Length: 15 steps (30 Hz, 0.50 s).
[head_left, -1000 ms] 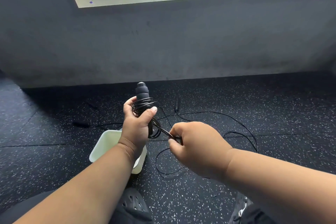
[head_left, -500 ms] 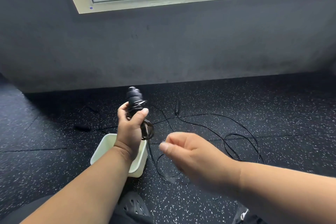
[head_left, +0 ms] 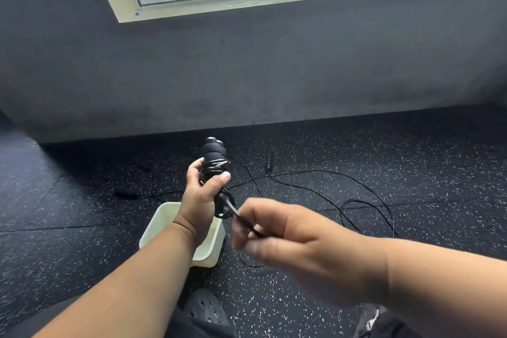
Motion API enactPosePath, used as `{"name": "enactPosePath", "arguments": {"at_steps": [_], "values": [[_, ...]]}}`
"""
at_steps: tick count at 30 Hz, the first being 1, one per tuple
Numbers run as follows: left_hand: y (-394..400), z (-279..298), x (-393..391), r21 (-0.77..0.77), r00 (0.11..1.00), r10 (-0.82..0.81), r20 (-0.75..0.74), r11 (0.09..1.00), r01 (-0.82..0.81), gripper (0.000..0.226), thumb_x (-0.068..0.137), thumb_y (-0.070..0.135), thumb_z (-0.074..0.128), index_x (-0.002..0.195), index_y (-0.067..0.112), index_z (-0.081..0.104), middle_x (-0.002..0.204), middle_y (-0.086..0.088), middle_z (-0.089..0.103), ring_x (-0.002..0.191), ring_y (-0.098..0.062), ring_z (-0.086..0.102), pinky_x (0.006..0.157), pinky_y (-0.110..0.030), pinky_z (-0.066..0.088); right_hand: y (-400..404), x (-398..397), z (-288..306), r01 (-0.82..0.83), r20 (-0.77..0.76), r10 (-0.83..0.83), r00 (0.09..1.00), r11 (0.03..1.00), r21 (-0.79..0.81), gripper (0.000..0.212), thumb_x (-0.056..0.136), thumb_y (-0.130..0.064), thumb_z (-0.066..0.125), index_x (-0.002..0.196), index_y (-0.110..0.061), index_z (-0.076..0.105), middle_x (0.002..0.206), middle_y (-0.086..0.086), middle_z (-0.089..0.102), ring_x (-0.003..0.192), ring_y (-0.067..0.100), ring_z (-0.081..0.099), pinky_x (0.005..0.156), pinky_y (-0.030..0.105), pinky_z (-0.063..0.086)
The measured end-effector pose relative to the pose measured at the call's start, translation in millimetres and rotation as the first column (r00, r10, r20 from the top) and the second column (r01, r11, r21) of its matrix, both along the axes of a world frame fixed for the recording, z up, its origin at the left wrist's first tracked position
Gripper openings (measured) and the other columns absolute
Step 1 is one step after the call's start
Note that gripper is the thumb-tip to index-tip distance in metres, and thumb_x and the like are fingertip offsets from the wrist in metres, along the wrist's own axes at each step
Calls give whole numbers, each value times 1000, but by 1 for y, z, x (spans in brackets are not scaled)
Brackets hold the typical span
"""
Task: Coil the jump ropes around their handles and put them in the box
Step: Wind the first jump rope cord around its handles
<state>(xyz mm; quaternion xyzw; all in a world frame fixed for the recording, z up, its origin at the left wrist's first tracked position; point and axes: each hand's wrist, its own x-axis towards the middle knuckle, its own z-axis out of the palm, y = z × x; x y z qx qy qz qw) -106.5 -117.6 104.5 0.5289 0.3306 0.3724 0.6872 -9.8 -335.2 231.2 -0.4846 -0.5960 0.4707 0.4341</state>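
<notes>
No legible txt, labels or nos. anywhere.

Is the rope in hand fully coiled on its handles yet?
Not yet. The left hand grips the handles with coils on them; the right hand pinches a loose rope end.

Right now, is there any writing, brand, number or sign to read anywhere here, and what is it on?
None can be read.
Jump rope handles: plain black, no visible print.
Box: plain white, no label.
Window frame: a tiny blue mark, too small to read.
</notes>
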Motion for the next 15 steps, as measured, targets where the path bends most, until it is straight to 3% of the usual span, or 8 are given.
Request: {"name": "enactPosePath", "arguments": {"at_steps": [2,5,7,11,13,15], "values": [[-6,-7,2,-22,998,-64,-1,998,64,53,78,19,76,124,37,59,102,-2,64,87,-17,57,85,-44,45,5,-3,1,25,-136,-34,990,998,-63,7,101,0,49,103,3,55,69,-10,45,60,2,38,56,18,33],[-12,-10,5,-11,995,-95,-13,995,95,64,77,15,76,135,23,51,98,-1,62,84,-15,56,81,-38,45,8,-5,6,21,-221,-43,974,994,-103,11,98,-4,47,101,2,56,62,-5,40,54,7,32,52,26,25],[-11,-9,4,8,997,-73,-24,997,73,61,78,15,75,133,23,51,95,1,63,81,-12,58,77,-33,48,6,-5,10,5,-215,-26,976,995,-99,14,96,-6,49,98,-6,62,62,-6,41,56,7,32,53,28,25],[-1,-6,6,132,997,-14,-74,991,24,47,90,-2,71,124,22,49,99,2,63,72,8,63,70,-12,51,-1,-3,10,-4,-122,-7,993,996,-92,11,99,4,53,96,9,63,71,-11,54,67,2,45,63,19,36],[-1,-11,7,151,993,-40,-116,987,57,50,92,-6,70,129,19,46,98,1,63,70,9,62,69,-11,51,-1,-3,10,-18,-79,11,997,996,-82,16,101,6,52,101,4,68,79,-11,59,75,1,49,73,17,40],[-4,-16,7,171,984,-71,-161,980,99,52,93,-9,69,132,16,45,97,0,62,69,8,61,68,-11,50,-1,-3,11,-17,-54,13,998,997,-76,20,101,5,52,102,-2,71,79,-16,58,74,-7,49,73,11,39]]}}
